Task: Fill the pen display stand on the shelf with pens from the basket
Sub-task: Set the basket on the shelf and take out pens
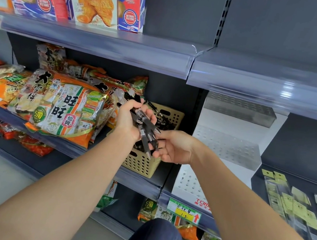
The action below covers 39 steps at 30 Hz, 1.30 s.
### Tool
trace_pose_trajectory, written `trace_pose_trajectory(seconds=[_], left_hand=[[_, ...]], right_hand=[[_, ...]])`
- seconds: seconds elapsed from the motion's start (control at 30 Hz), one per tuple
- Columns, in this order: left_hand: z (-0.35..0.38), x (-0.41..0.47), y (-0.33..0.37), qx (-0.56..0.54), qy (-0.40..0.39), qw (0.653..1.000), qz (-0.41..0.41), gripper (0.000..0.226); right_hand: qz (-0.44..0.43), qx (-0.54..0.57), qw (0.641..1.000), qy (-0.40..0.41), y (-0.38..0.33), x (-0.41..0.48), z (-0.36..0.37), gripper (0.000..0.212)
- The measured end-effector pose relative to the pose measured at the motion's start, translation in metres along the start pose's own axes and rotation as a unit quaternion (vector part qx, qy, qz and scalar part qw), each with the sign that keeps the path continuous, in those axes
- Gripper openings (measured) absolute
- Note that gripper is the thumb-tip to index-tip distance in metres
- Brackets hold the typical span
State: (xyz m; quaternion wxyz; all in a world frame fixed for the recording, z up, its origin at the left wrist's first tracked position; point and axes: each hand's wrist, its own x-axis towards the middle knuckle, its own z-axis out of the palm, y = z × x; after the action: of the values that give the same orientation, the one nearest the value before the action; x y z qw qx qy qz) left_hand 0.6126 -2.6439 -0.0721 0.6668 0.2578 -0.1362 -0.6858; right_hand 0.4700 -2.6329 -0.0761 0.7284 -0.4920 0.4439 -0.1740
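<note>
The left hand (131, 119) grips a bundle of black pens (146, 122) above the beige basket (139, 164). The right hand (173, 147), palm up, touches the pen tips; whether it pinches one is unclear. The white display stand (225, 147) sits just right of the basket

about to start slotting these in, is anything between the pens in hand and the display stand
Nothing visible does. The pens in the left hand have open air rightward to the stand; only the right hand, holding their tips, lies on that side.
</note>
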Motion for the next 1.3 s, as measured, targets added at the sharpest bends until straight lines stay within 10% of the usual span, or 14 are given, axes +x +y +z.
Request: trace_pose_trajectory(seconds=[0.77, 0.93, 1.1, 1.3], left_hand=[[-0.030, 0.033, 0.024, -0.029, 0.206, 0.975, 0.079, 0.006], [-0.045, 0.036, 0.029, 0.019, 0.167, 0.984, 0.062, 0.007], [-0.031, 0.013, 0.022, 0.319, 0.001, 0.946, -0.054, 0.022], [-0.014, 0.002, 0.010, 0.380, -0.062, 0.919, -0.090, 0.011]], right_hand=[[-0.171, 0.182, 0.934, 0.255, 0.009, 0.016, -0.011, 0.017], [-0.250, 0.205, 0.877, 0.354, -0.009, 0.023, -0.010, 0.038], [-0.283, 0.027, 0.871, 0.401, -0.016, 0.034, 0.002, 0.057], [-0.263, -0.029, 0.898, 0.351, -0.020, 0.036, 0.013, 0.025]])
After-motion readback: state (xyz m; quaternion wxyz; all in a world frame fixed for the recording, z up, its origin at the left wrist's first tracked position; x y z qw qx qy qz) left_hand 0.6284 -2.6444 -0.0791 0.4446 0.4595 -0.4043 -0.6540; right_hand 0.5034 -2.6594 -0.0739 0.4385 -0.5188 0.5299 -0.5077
